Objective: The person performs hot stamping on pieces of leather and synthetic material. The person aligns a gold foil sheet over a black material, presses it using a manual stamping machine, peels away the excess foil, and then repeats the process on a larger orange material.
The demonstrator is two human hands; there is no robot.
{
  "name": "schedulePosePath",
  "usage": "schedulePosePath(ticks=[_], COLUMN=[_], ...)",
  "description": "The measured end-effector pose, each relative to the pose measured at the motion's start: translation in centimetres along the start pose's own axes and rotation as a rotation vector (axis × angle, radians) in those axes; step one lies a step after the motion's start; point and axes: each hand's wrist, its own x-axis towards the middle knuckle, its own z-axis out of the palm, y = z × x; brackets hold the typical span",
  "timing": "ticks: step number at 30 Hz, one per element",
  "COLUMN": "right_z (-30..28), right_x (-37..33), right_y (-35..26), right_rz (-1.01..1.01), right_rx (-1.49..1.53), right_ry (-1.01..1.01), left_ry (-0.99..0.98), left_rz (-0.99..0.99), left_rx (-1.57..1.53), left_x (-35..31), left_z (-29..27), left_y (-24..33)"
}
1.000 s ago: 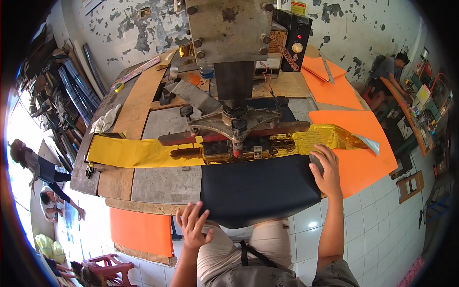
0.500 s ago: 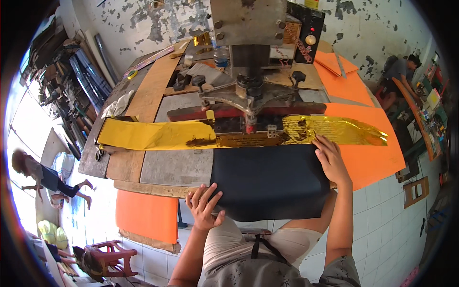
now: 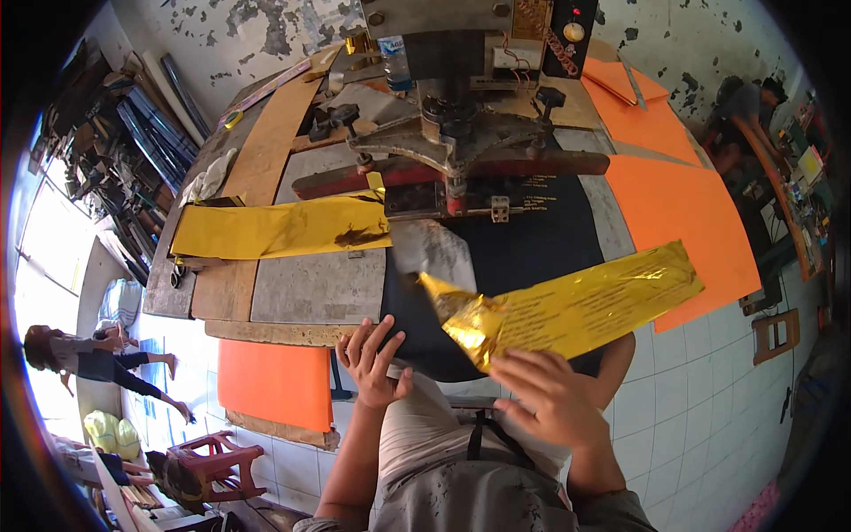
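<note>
A strip of gold foil (image 3: pixel 594 306) slants over the black sheet (image 3: pixel 523 253); its crumpled left end lies by my right hand (image 3: pixel 554 399), whose fingers are closed on its lower edge. Faint print marks show in that foil. My left hand (image 3: pixel 374 362) rests with fingers spread at the sheet's near left edge, holding nothing. Another length of gold foil (image 3: pixel 275 229), with a dark torn end, lies flat to the left. Above stands a press (image 3: pixel 456 142) with black knobs and a red bar. Small gold lettering shows on the black sheet beneath it.
Orange sheets (image 3: pixel 683 222) cover the table's right side, and another orange sheet (image 3: pixel 275 381) lies below its front left edge. A bottle (image 3: pixel 394 64) stands behind the press. A red stool (image 3: pixel 217 461) is at lower left. People are at far left and far right.
My right hand has pulled the right-hand foil toward me and leftward, away from the press. Lettering on the black sheet is now uncovered. My left hand has barely moved.
</note>
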Motion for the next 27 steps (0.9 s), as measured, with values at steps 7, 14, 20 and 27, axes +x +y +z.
schedulePosePath(ticks=[7,14,20,27], right_z=[2.4,3.6,3.5,4.0], right_x=[-1.2,-1.2,-1.3,-0.6], right_y=[-3.0,-3.7,-3.7,-5.4], right_rz=[-0.169,-0.180,-0.191,-0.369], right_rx=[0.376,0.460,0.370,0.555], right_ry=[-0.008,0.234,0.334,0.135], left_ry=[0.062,0.062,0.058,-0.130], left_rz=[0.009,0.023,0.035,-0.569], left_rx=[-0.023,0.018,0.026,-0.773], left_x=[-0.4,-1.3,-1.5,-5.3], left_z=[0.6,0.9,1.0,1.8], left_y=[-0.4,-0.9,-1.0,-1.2])
